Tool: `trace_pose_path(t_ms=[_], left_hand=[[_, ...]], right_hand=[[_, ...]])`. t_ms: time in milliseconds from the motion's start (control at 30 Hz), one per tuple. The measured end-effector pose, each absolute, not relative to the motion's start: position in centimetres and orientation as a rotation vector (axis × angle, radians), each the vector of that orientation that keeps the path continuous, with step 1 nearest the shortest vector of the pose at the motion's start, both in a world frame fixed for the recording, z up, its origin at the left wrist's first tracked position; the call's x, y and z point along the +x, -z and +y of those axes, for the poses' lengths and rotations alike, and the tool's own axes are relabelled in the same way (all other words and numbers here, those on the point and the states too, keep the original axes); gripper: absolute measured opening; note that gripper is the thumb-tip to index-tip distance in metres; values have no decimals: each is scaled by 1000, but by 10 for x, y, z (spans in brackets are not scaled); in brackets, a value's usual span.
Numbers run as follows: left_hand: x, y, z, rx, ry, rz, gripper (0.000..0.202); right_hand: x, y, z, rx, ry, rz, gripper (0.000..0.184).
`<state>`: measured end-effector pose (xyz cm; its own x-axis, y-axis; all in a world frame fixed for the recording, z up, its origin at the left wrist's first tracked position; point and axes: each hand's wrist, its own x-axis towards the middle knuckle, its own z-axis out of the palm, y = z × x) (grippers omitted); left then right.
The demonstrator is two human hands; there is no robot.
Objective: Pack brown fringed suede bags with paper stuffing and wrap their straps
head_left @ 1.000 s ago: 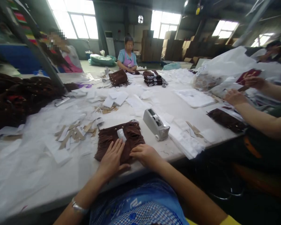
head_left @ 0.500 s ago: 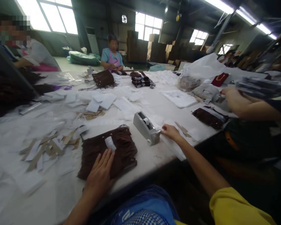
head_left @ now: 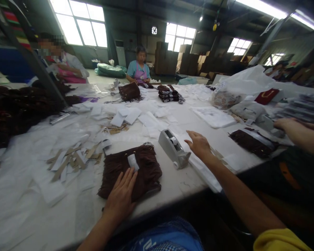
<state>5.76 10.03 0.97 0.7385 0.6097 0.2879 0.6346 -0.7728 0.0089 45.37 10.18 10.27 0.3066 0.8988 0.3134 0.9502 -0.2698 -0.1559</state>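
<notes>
A dark brown fringed bag (head_left: 146, 164) lies flat at the table's near side, with a shiny pale strip (head_left: 133, 162) across its front. My left hand (head_left: 122, 190) rests on the bag, fingers stretched out and the tips at the strip's lower end. Just right of the bag stands a grey tape dispenser (head_left: 170, 144). Above the table to the right of the dispenser is my right hand (head_left: 199, 144), fingers extended and thumb apart, with nothing visible in it. White plastic sheeting (head_left: 205, 172) lies under that forearm by the table edge.
Cardboard strips (head_left: 73, 158) and white paper pieces (head_left: 125, 115) litter the left and middle. Stacked brown bags (head_left: 169, 93) sit farther back. At right, a co-worker's hand (head_left: 290, 129) is near another brown bag (head_left: 253, 141). A metal post (head_left: 39, 66) rises at left.
My right hand has come away from the dispenser's front end, and its fingers have opened out. My left hand stays on the bag. The camera view has turned a little to the left.
</notes>
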Motion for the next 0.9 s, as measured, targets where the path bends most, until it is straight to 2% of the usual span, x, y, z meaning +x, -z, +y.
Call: trace_pose_path(t_ms=[67, 167, 233, 367, 567, 767, 900], left_hand=[[58, -10, 100, -2857, 435, -1038, 91], [58, -10, 99, -2887, 442, -1071, 92], [58, -11, 98, -2906, 432, -1109, 94], [60, -12, 96, -2952, 367, -1197, 99], [60, -2, 98, -3060, 372, -1249, 104], [60, -1, 100, -3127, 379, -1287, 100], [60, 5, 101, -3143, 463, -1244, 99]], right_hand=[[420, -113, 128, -1956, 244, -1820, 34], [359, -116, 187, -1718, -100, -2115, 25], [320, -110, 232, -1769, -241, -2249, 26], [266, -85, 306, -1872, -313, -2357, 34], [247, -62, 353, -2088, -390, -2413, 31], [252, -83, 377, -2011, -394, -2396, 23], [233, -118, 404, -1949, -286, -2277, 31]])
